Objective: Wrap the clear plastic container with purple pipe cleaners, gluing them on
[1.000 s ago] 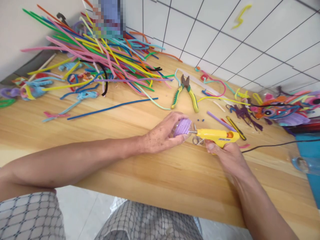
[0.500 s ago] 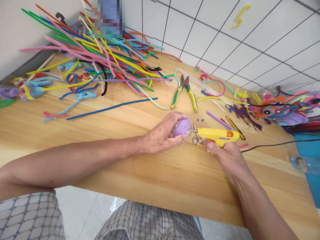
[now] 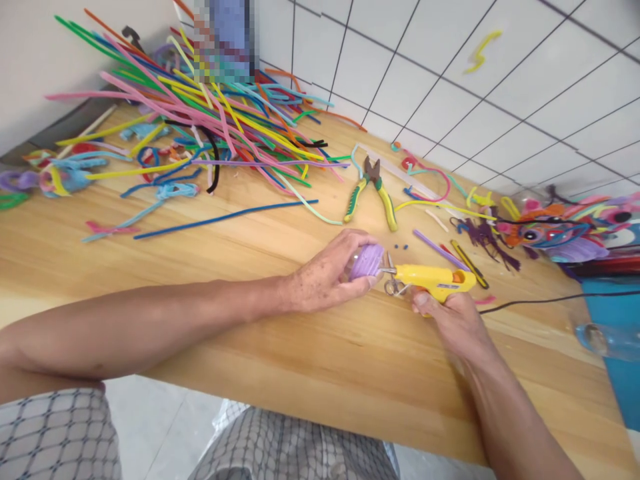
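My left hand [image 3: 333, 273] is closed around a small rounded object wrapped in purple pipe cleaner [image 3: 367, 260], held just above the wooden table [image 3: 300, 353]. My right hand [image 3: 447, 313] grips a yellow hot glue gun [image 3: 434, 279]. Its metal nozzle touches the right side of the purple object. The gun's black cord [image 3: 550, 300] runs off to the right.
A big heap of coloured pipe cleaners [image 3: 210, 127] fills the table's far left. Green-and-yellow pliers [image 3: 371, 190] lie open behind my hands. A loose blue pipe cleaner [image 3: 225, 219] lies left of them. Pipe-cleaner figures [image 3: 560, 230] and a blue tray [image 3: 620, 333] are at the right.
Both hands keep the same grips, glue nozzle still at the purple object. The view has shifted slightly, so everything sits a little lower in the frame.
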